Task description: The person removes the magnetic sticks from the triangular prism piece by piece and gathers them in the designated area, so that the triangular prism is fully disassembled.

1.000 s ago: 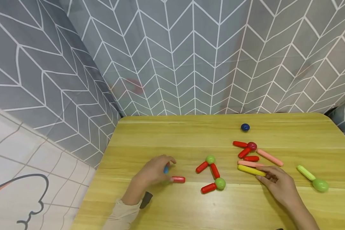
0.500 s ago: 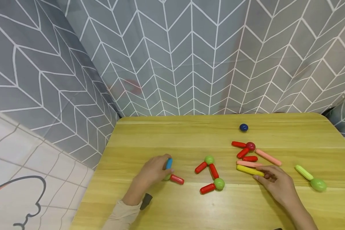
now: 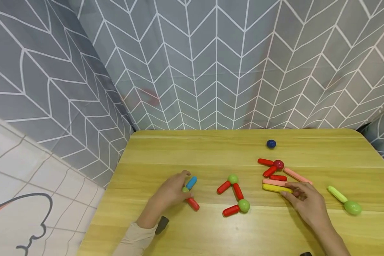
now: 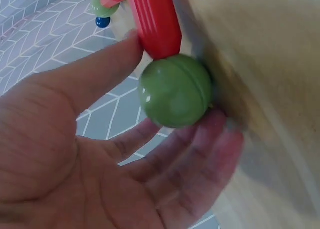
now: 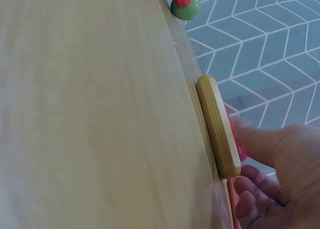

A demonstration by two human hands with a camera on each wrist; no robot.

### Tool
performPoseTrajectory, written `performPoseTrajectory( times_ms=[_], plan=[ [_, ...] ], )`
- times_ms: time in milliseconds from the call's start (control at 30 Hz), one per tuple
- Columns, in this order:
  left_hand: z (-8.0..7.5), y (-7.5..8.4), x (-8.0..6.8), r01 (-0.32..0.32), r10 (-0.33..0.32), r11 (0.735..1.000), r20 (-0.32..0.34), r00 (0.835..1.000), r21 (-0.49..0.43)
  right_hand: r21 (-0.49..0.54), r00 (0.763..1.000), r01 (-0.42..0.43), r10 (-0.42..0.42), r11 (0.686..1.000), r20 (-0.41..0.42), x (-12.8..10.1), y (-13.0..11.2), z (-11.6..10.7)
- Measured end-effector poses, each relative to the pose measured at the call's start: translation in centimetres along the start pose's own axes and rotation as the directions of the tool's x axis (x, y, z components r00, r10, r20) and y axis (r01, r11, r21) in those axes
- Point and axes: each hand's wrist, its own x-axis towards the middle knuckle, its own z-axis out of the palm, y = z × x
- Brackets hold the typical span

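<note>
In the head view my left hand (image 3: 168, 190) curves round a green ball (image 4: 175, 91) that joins a red faceted stick (image 3: 192, 204) to a blue stick (image 3: 191, 183). Its thumb lies against the red stick beside the ball, and its other fingers reach behind the ball in the left wrist view. On the right, my right hand (image 3: 307, 202) has thumb and fingers at the near end of a yellow faceted stick (image 3: 275, 188), which lies along a pink stick (image 3: 273, 182). The curled fingers partly hide that end.
Between the hands lies a chain of red sticks (image 3: 238, 191) and green balls (image 3: 244, 205). Beyond the yellow stick are more red sticks with a dark red ball (image 3: 278, 164), another pink stick (image 3: 297, 176) and a blue ball (image 3: 271, 144). A light green stick (image 3: 337, 194) with a green ball (image 3: 352, 207) lies far right.
The piece at my left hand has turned clockwise: its red stick now points down and right. The left index finger has come off the blue stick. My right thumb has shifted slightly left along the yellow stick.
</note>
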Motion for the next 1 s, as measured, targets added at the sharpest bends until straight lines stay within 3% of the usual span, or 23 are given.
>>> performPoseTrajectory(
  times_ms=[233, 533, 667, 833, 1000],
  plan=[
    [0.5, 0.2, 0.0, -0.02, 0.02, 1.0, 0.0, 1.0, -0.016, 0.051, 0.997, -0.038, 0.041, 0.998, -0.058, -0.1, -1.8, 0.0],
    [0.8, 0.2, 0.1, -0.031, 0.031, 0.999, 0.01, 0.999, -0.022, 0.072, 1.0, 0.003, -0.002, 0.997, -0.017, -0.1, -4.1, 1.2],
    [0.9, 0.2, 0.1, -0.046, 0.046, 0.999, 0.014, 0.999, -0.012, 0.136, 0.999, 0.052, -0.051, 0.989, -0.009, 0.2, -5.0, 2.5],
    [1.1, 0.4, 0.3, -0.083, 0.084, 0.996, 0.028, 0.996, -0.016, 0.194, 0.992, 0.112, -0.123, 0.974, 0.042, 0.3, -6.5, 4.5],
    [1.3, 0.7, 0.7, -0.13, 0.132, 0.991, 0.048, 0.99, -0.045, 0.229, 0.983, 0.096, -0.128, 0.969, 0.128, 0.1, -8.6, 6.2]
  ],
)
